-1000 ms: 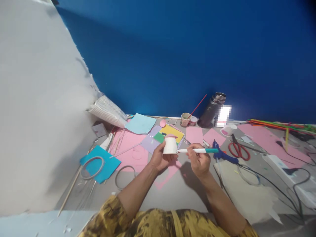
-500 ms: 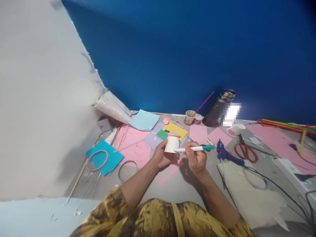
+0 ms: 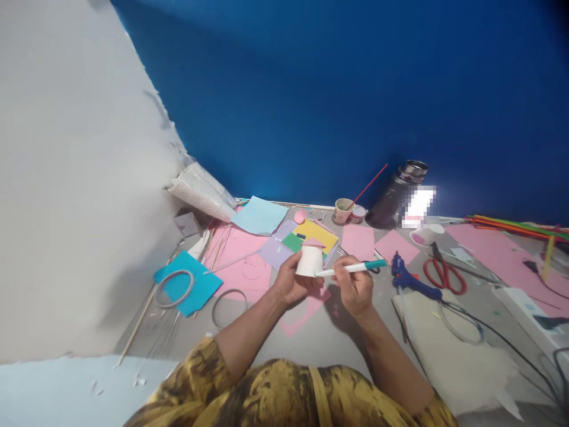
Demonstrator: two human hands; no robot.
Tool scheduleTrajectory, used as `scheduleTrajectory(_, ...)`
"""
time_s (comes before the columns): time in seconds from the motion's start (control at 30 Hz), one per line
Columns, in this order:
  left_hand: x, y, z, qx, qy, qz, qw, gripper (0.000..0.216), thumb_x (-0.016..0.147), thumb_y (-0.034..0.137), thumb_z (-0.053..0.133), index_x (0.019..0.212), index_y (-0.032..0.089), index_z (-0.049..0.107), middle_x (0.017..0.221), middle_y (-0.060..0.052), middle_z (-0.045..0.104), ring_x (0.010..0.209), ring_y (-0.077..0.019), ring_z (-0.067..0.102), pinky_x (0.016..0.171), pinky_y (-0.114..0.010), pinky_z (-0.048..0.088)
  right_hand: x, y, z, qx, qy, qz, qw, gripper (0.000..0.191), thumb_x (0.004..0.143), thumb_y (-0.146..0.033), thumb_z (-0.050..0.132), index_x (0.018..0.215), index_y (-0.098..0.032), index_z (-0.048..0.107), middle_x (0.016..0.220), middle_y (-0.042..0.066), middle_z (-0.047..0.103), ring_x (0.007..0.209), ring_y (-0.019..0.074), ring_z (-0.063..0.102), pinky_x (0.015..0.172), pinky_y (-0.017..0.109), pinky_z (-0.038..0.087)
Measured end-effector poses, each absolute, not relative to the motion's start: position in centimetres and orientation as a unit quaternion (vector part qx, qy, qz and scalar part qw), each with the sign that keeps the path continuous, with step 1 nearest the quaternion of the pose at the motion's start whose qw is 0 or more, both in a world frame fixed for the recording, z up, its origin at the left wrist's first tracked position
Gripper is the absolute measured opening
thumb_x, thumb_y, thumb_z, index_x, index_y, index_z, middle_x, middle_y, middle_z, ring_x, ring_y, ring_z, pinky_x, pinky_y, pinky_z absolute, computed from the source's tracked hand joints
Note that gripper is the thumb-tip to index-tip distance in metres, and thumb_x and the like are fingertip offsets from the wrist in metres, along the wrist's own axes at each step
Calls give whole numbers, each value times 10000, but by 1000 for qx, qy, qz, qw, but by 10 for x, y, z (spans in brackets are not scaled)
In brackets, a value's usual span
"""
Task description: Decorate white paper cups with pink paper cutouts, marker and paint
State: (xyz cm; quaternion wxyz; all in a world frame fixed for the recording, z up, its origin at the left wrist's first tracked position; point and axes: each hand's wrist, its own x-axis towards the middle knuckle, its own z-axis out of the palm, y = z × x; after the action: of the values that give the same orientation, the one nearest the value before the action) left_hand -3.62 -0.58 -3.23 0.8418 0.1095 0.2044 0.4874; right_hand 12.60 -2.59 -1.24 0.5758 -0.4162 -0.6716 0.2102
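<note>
My left hand (image 3: 290,283) is closed around a small white paper cup (image 3: 309,260) held upside down, with a pink piece on its top. My right hand (image 3: 354,286) grips a white marker with a teal cap (image 3: 351,268), lying almost level, its tip touching the cup's lower right side. Both hands hover over the grey table (image 3: 320,338), above a pink paper scrap (image 3: 306,308).
Coloured paper sheets (image 3: 311,234) lie behind the hands, wire rings (image 3: 229,299) to the left. A blue glue gun (image 3: 411,279), red scissors (image 3: 444,274), a dark flask (image 3: 398,190), a small cup with a red stick (image 3: 344,209) and cables sit on the right. A white wall stands at left.
The view shifted slightly, so everything sits a little further right. The marker tip has come onto the cup's lower side. Both hands keep their grips.
</note>
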Motion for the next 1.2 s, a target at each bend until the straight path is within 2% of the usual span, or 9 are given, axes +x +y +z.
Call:
scheduleTrajectory(0.13,-35,-7,-32,116,198,490,841,452,961,376,506,1244,54,647,865,-148,714,727,-246,689,561,-337,563,125,-26,-12,-433,-630,225,604,240,988,-311,526,782,-212,597,599,-25,589,516,138,555,513,262,432)
scheduleTrajectory(0.27,-35,-7,-32,98,212,483,844,451,959,396,502,1199,48,659,866,-159,720,724,-249,689,559,-342,561,125,-27,-13,-432,-653,232,578,265,979,-342,540,761,-204,600,609,-15,599,527,140,554,521,268,436)
scheduleTrajectory(0.43,-35,-7,-30,112,197,483,846,448,939,360,531,1248,57,646,837,-134,715,706,-237,681,564,-338,555,127,-27,-13,-440,-596,262,618,285,989,-377,535,774,-200,595,573,-29,570,491,129,523,502,260,429)
scheduleTrajectory(0.57,-34,-8,-28,103,203,482,846,446,936,375,535,1224,58,656,845,-143,718,724,-236,678,574,-332,545,127,-26,-13,-433,-617,296,586,301,971,-407,564,756,-199,596,579,-24,565,494,125,510,483,252,412)
scheduleTrajectory(0.7,-34,-8,-30,102,209,479,846,450,920,386,556,1234,80,655,852,-146,728,730,-248,689,598,-338,544,130,-19,-16,-423,-533,358,639,328,966,-438,567,739,-202,561,546,-51,513,445,101,450,430,229,364)
scheduleTrajectory(0.83,-35,-6,-31,145,205,486,837,516,924,423,556,1310,86,616,947,-180,744,827,-298,727,670,-369,566,136,-12,-20,-419,-478,370,678,321,934,-456,613,755,-192,574,542,-55,511,436,90,441,407,214,339)
scheduleTrajectory(1.0,-35,-4,-32,183,209,505,817,522,953,395,539,1369,82,574,1050,-204,741,903,-295,729,816,-425,582,140,-14,-22,-434,-483,343,679,308,931,-454,616,774,-192,582,537,-58,524,426,92,442,404,213,348)
scheduleTrajectory(1.2,-32,-2,-37,151,280,545,775,337,971,291,540,1234,99,627,1038,-150,722,890,-258,703,767,-422,611,136,-25,-24,-449,-582,241,634,261,968,-389,579,810,-187,624,588,-29,585,487,123,525,493,253,435)
